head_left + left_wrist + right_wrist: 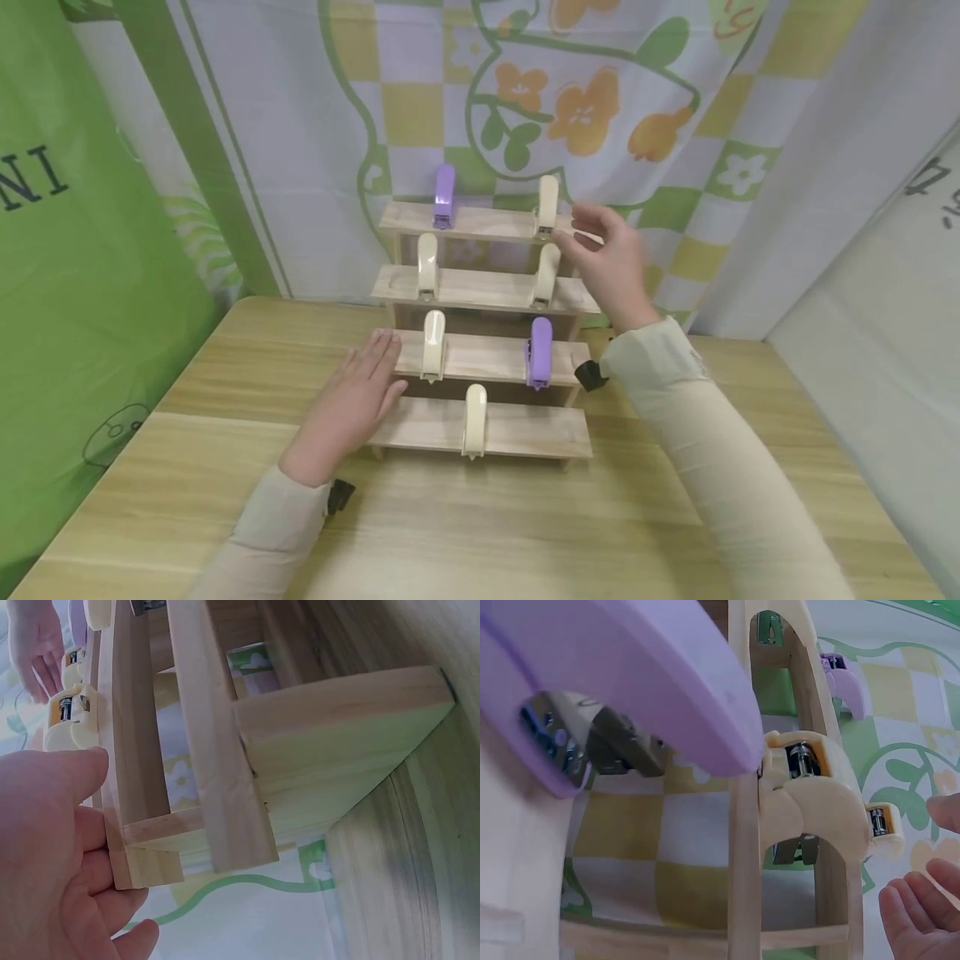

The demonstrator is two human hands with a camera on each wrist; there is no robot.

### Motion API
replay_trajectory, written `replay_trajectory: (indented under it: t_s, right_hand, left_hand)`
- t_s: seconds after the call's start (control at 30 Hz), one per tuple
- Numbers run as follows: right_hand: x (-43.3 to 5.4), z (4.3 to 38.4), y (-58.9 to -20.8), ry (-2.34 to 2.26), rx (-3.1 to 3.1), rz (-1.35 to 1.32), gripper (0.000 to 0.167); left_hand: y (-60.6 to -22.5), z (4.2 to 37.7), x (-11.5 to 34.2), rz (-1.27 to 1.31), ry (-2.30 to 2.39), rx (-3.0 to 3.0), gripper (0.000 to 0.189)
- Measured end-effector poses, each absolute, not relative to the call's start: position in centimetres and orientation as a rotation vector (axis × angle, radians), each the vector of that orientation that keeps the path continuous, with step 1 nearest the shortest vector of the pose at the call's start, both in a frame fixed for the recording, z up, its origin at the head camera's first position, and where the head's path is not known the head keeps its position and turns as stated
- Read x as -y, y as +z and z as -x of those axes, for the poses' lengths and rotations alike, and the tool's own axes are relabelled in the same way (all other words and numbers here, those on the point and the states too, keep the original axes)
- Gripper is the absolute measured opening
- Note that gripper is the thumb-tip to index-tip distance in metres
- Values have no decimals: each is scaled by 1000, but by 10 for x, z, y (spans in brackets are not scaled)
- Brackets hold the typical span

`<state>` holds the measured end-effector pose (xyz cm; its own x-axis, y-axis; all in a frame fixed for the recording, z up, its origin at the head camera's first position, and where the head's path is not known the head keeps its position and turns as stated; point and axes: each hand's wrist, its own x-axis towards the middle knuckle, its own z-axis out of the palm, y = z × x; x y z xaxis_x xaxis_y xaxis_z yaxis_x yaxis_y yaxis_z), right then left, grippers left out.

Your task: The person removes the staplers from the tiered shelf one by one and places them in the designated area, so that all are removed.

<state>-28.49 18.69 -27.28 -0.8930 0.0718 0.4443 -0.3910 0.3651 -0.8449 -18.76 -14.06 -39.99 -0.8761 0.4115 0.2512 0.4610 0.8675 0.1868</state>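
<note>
A stepped wooden rack [483, 288] holds several staplers, one on its bottom tier and two on each tier above. My right hand [611, 258] is beside the cream stapler [548, 202] at the top tier's right end. Its fingers are loosely bent and hold nothing; the right wrist view shows them apart from the staplers. Just below stands another cream stapler [546, 277]. My left hand [347, 405] rests with extended fingers against the rack's left side, nearest a cream stapler [433, 343] on the second tier from the bottom. A purple stapler [652, 679] looms close in the right wrist view.
At the top left stands another purple stapler [444, 197], above a cream one [427, 265]. The bottom tier bears a cream stapler [475, 419]. The rack stands on a wooden table [465, 533], against a patterned cloth [277, 150]. A green cloth [82, 275] hangs at left.
</note>
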Motion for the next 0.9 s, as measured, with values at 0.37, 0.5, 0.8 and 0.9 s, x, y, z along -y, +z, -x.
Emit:
replay_trajectory:
  t_s: [0.37,0.5,0.8,0.9]
  right_hand:
    - [-171,301,-267,1555,2298,-224,55]
    - [-167,304,-264,1555,2332,-187,58]
    - [-164,308,-263,1612,2311,-161,54]
    - [-163,308,-262,1615,2300,-154,52]
  left_hand:
    - [-404,187,142,677,-343,2798,64]
    - [-404,186,142,676,-347,2798,64]
    - [-402,186,140,677,-348,2794,63]
    - [-401,186,139,674,-344,2792,64]
